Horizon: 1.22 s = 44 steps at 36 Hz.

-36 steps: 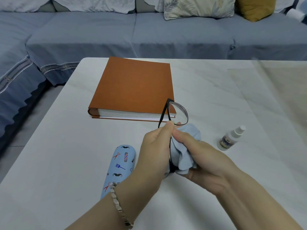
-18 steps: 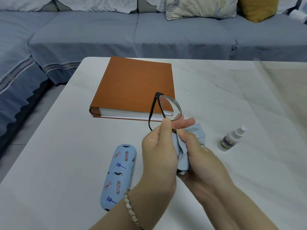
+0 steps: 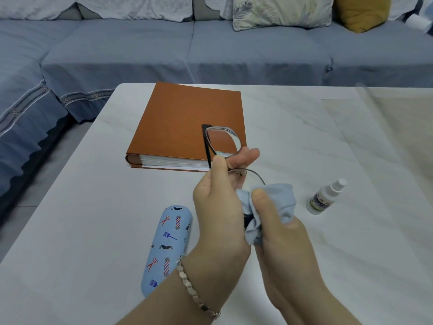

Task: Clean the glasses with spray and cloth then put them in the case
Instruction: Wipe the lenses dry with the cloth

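A home living room: a blue-grey corner sofa (image 3: 164, 52) with a leaf-print cushion (image 3: 281, 10) and a mustard cushion (image 3: 362, 12) wraps the far and left edges of a white marble-look coffee table (image 3: 82, 207).

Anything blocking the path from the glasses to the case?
Nothing lies between them on the table. The glasses are held just right of the case. But the case looks shut, and both the left hand and right hand are occupied, the right with the cloth.
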{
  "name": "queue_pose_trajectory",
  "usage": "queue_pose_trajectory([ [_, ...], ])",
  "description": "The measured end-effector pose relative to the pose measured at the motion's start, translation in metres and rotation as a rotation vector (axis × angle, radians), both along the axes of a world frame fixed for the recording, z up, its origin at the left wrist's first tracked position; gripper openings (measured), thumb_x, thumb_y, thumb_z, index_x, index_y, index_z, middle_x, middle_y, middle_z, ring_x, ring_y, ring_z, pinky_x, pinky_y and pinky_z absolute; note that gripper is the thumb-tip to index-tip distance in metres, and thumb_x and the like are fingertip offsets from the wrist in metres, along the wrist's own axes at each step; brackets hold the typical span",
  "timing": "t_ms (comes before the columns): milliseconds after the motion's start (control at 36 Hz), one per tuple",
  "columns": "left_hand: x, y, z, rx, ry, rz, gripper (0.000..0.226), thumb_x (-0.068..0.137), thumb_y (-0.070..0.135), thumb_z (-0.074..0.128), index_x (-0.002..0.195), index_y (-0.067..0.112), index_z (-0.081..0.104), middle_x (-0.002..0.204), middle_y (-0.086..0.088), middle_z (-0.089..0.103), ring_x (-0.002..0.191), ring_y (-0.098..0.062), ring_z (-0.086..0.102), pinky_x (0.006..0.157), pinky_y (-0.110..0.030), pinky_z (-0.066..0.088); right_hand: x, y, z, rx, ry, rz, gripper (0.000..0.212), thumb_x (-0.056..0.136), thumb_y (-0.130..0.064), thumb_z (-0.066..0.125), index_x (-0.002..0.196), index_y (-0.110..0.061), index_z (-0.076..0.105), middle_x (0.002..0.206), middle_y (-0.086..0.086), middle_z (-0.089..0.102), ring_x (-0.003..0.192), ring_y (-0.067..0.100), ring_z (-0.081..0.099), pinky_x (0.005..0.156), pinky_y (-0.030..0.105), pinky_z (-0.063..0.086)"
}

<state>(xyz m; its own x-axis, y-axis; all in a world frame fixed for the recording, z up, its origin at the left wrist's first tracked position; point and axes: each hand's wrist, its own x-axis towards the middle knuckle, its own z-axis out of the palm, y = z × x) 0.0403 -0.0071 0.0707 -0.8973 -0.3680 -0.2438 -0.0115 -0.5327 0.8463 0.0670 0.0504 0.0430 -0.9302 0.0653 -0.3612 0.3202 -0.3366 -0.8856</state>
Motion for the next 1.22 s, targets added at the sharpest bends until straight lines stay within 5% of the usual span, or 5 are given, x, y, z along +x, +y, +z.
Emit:
queue_pose_trajectory([
  [306, -0.007, -0.014, 0.004, 0.185, -0.128, -0.043, 0.038, 0.094, 0.026, 0.041, 0.059, 0.02, 0.056, 0.076, 0.006, 0.076, 0.08, -0.002, 0.07, 0.079, -0.017, 0.046, -0.002, 0.011, 0.01, 0.275, 0.309, 0.244, 0.028, 0.073, -0.01, 0.072, 0.05, -0.022, 0.061, 0.043, -0.016, 0.061, 0.043, -0.007, 0.054, 0.044, 0.004, 0.037],
  [417, -0.008, -0.021, 0.004, 0.266, -0.181, -0.113, 0.029, 0.091, 0.023, 0.045, 0.064, 0.019, 0.054, 0.072, 0.008, 0.075, 0.082, -0.003, 0.069, 0.101, -0.027, 0.041, -0.008, 0.018, 0.001, 0.51, 0.525, 0.302, 0.018, 0.058, -0.039, 0.073, 0.053, -0.031, 0.057, 0.058, -0.022, 0.061, 0.056, -0.007, 0.056, 0.052, 0.003, 0.037],
  [528, -0.011, -0.028, -0.003, 0.33, -0.255, -0.192, 0.026, 0.094, 0.025, 0.042, 0.07, 0.021, 0.051, 0.063, 0.013, 0.072, 0.094, -0.005, 0.067, 0.11, -0.031, 0.033, -0.017, 0.026, -0.013, 0.809, 0.846, 0.447, 0.026, 0.08, -0.052, 0.052, 0.076, -0.028, 0.062, 0.08, -0.009, 0.056, 0.072, 0.003, 0.053, 0.065, 0.009, 0.038],
  [722, -0.012, -0.036, -0.01, 0.478, -0.248, -0.259, 0.012, 0.094, 0.023, 0.039, 0.094, 0.021, 0.051, 0.063, 0.012, 0.07, 0.09, -0.006, 0.066, 0.113, -0.03, 0.029, -0.026, 0.052, -0.03, 1.116, 1.11, 0.547, 0.008, 0.086, -0.026, 0.052, 0.093, -0.026, 0.055, 0.091, -0.015, 0.048, 0.081, 0.005, 0.048, 0.079, 0.012, 0.032],
  [1222, -0.029, -0.085, 0.014, 0.103, -0.18, -0.434, 0.034, 0.096, 0.022, 0.036, 0.066, 0.012, 0.046, 0.048, 0.002, 0.061, 0.069, -0.02, 0.073, 0.068, -0.037, 0.059, -0.064, 0.116, -0.066, 1.52, 0.829, 0.599, 0.027, 0.07, 0.001, 0.064, 0.085, -0.022, 0.06, 0.083, -0.008, 0.06, 0.077, 0.02, 0.059, 0.076, 0.023, 0.035],
])
